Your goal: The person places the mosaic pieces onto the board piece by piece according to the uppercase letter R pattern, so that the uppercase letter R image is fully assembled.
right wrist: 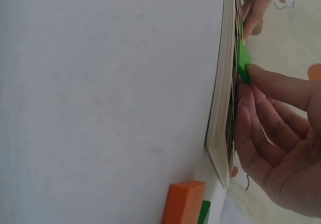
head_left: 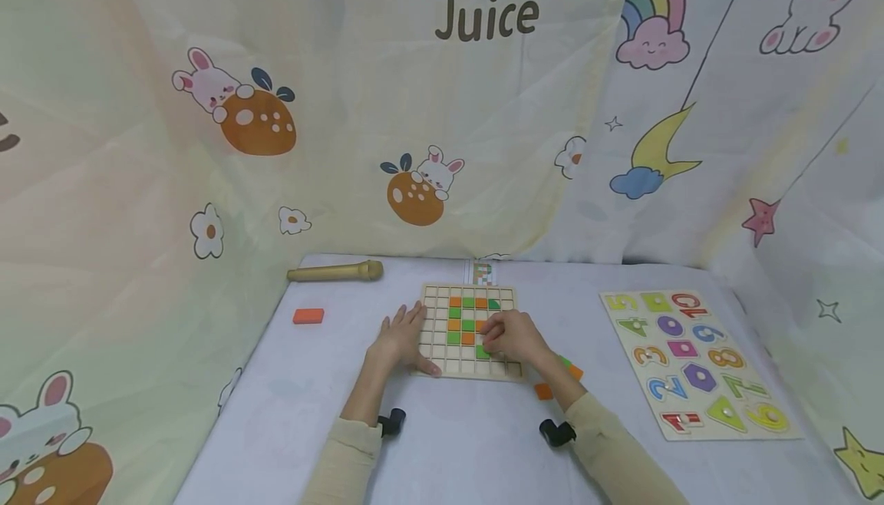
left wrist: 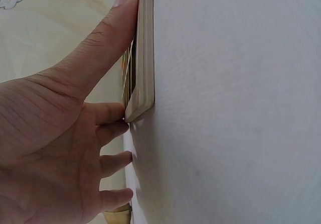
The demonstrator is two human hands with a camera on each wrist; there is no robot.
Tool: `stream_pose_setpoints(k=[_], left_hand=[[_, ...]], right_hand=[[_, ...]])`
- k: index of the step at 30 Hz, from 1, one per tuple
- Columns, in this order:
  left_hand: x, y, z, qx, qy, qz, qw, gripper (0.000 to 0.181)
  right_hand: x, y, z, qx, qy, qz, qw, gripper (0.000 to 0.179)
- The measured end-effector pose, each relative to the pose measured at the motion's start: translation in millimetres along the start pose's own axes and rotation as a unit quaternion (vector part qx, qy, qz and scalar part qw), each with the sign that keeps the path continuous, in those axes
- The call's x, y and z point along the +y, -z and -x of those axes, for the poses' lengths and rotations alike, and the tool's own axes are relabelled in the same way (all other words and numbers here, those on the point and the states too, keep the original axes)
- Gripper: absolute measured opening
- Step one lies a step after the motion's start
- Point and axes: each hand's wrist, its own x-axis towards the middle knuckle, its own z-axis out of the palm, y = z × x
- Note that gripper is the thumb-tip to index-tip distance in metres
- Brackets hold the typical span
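Note:
A wooden grid board (head_left: 435, 352) lies on the table, with several green and orange tiles set in its squares. My left hand (head_left: 397, 342) rests at the board's left side, fingers spread and thumb along its near edge; the thumb (left wrist: 103, 43) presses the board's rim in the left wrist view. Over the right part of the board, my right hand (head_left: 516, 338) pinches a green tile (right wrist: 244, 62) between thumb and fingertips. That tile is tilted at the board's surface, and the fingers partly cover it.
Loose orange (head_left: 544, 391) and green tiles lie right of the board, partly under my right forearm. A number puzzle board (head_left: 697, 367) is farther right. At the left are an orange block (head_left: 308, 316) and a gold toy microphone (head_left: 334, 271). Behind the grid board sits a pattern card (head_left: 483, 273).

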Motion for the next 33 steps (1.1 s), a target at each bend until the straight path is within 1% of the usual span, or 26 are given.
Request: stream_pose_setpoints(k=[3,7,8,13,15,18,21,25,30,33], left_hand=[[2.1,3.5,3.2,0.003,-0.003,0.008,1.0,0.146],[9.2,11.3,10.8,-0.006,-0.003,0.015,0.9999,0.142],[7.9,10.3,10.3,-0.003,-0.007,0.017,0.9998,0.142],[9.3,11.4,11.1,-0.003,-0.006,0.008,0.9999,0.14],[12.2,14.2,12.7,-0.008,0.001,0.004,1.0,0.14],[12.1,14.7,12.6,-0.009,0.003,0.006,0.9999,0.141],[11.2,13.2,10.8,-0.011,0.004,0.008,0.9999,0.141],[6.1,6.7,5.1,-0.013,0.003,0.002,0.9999,0.143],[-3.0,-2.5,-4.7,-0.014,0.009,-0.005,0.9998,0.146],[-5.1,-5.0,-8.5,-0.015,0.01,-0.009,0.9998,0.147]], right_hand=[[-2,1,1.4,-0.003,0.003,0.0,1.0,0.021],[-4,1,3.3,-0.005,0.002,-0.005,1.0,0.022],[-5,1,3.5,-0.005,0.001,-0.004,1.0,0.023],[-5,0,2.5,0.004,-0.004,0.006,1.0,0.023],[-6,0,1.8,0.008,-0.01,0.011,0.9999,0.023],[-8,-1,1.3,0.01,-0.016,0.019,0.9996,0.024],[-7,0,3.0,0.011,-0.02,0.024,0.9994,0.024],[-4,6,6.3,0.023,-0.024,0.026,0.9991,0.022],[-2,22,10.0,0.034,-0.018,0.019,0.9991,0.021],[-2,32,13.7,0.037,-0.021,0.019,0.9989,0.023]])
